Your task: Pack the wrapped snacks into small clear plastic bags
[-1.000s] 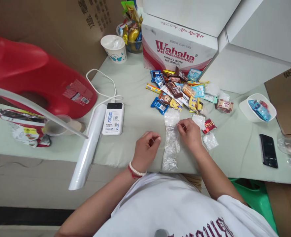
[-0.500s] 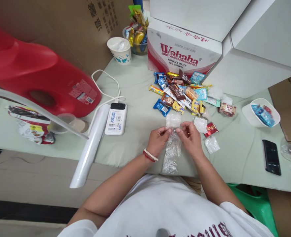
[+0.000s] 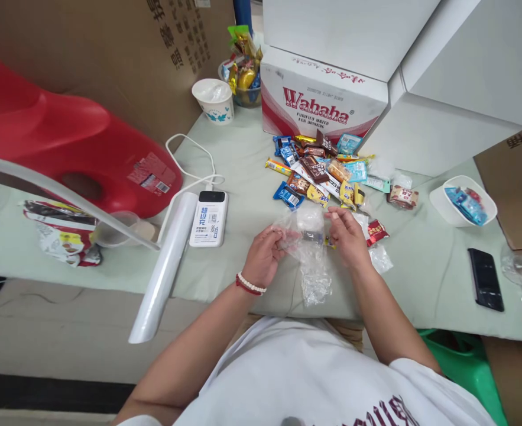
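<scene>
Both my hands hold a clear plastic bag (image 3: pixel 310 260) just above the green tablecloth (image 3: pixel 243 148), near the front edge. My left hand (image 3: pixel 264 255) pinches the bag's left rim and my right hand (image 3: pixel 348 236) pinches the right rim, so the mouth is pulled apart. The bag's crumpled lower end hangs toward me. A small dark item shows through the plastic between my hands. A pile of wrapped snacks (image 3: pixel 318 168) lies just beyond the bag.
A Wahaha carton (image 3: pixel 323 97) stands behind the snacks. A power bank (image 3: pixel 209 218), a plastic roll (image 3: pixel 165 266) and a red jug (image 3: pixel 65 142) lie to the left. A white bowl (image 3: pixel 462 201) and a black phone (image 3: pixel 485 278) are on the right. Small clear bags (image 3: pixel 379 258) lie by my right hand.
My left hand came over from the table and took the bag's left rim. Both hands then lifted the bag off the cloth and pulled its mouth apart.
</scene>
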Action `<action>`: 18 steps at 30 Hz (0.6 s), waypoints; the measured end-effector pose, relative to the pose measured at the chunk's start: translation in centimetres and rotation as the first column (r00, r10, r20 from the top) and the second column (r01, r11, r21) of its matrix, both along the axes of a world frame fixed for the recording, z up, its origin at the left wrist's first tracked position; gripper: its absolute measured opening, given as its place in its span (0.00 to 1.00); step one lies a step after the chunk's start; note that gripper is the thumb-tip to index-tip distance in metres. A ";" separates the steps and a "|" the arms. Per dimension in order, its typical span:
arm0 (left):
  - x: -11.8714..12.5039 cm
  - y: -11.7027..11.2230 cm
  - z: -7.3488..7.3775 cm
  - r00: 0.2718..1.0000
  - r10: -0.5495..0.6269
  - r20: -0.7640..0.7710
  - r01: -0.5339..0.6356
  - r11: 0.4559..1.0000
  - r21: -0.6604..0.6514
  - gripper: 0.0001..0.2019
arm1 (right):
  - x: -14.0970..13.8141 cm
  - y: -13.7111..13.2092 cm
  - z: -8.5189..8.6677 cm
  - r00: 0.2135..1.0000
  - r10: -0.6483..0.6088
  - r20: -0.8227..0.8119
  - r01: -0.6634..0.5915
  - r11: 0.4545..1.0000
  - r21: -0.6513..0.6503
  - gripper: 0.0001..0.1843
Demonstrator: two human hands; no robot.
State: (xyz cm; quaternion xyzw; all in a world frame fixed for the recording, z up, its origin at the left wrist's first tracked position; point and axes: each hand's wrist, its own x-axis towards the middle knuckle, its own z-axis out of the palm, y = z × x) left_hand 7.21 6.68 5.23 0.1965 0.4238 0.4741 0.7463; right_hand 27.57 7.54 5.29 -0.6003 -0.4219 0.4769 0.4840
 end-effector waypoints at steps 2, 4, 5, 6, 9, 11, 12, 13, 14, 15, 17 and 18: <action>0.0 0.1 0.1 1.000 -0.005 -0.023 0.005 1.000 -0.011 0.08 | 0.0 0.3 0.5 0.996 0.044 -0.079 -0.047 0.998 -0.032 0.29; -0.1 0.3 0.1 0.998 -0.016 -0.054 0.015 1.000 -0.021 0.10 | 0.0 0.5 1.0 0.991 0.107 -0.085 -0.109 0.994 -0.022 0.27; -0.1 0.5 0.0 0.997 -0.027 -0.068 0.025 0.999 -0.024 0.11 | -0.1 0.6 1.2 0.989 0.132 -0.072 -0.134 0.991 -0.016 0.26; -0.2 0.8 -0.2 0.996 -0.042 -0.080 0.040 0.999 -0.024 0.12 | -0.2 0.6 1.4 0.987 0.145 -0.064 -0.147 0.989 -0.019 0.24; -0.5 1.5 -0.7 0.986 -0.064 -0.152 0.066 0.998 0.010 0.15 | -0.5 0.6 1.7 0.981 0.139 -0.137 -0.153 0.984 -0.093 0.25; -0.6 1.6 -1.1 0.949 0.038 -0.312 -0.005 0.995 0.104 0.16 | -0.7 0.6 1.7 0.970 0.128 -0.207 -0.159 0.978 -0.137 0.26; -0.6 1.4 -1.2 0.895 0.139 -0.424 -0.066 0.981 0.182 0.17 | -0.8 0.5 1.7 0.966 0.120 -0.228 -0.155 0.978 -0.142 0.26; -0.6 1.1 -1.2 0.809 0.257 -0.529 -0.122 0.953 0.276 0.18 | -0.9 0.4 1.6 0.965 0.110 -0.237 -0.146 0.980 -0.137 0.27; -0.5 0.7 -1.1 0.710 0.365 -0.602 -0.154 0.915 0.373 0.19 | -1.1 0.3 1.6 0.967 0.103 -0.233 -0.135 0.983 -0.124 0.27; -0.4 0.3 -1.0 0.635 0.435 -0.638 -0.151 0.880 0.450 0.17 | -1.2 0.1 1.5 0.972 0.099 -0.212 -0.124 0.987 -0.106 0.26; 0.2 -0.6 -0.3 0.645 0.420 -0.638 -0.060 0.861 0.506 0.10 | -1.5 -0.4 1.5 0.988 0.105 -0.112 -0.112 0.992 -0.060 0.24; 0.6 -0.8 0.1 0.708 0.350 -0.613 -0.003 0.870 0.494 0.09 | -1.7 -0.6 1.6 0.993 0.112 -0.029 -0.112 0.993 -0.025 0.22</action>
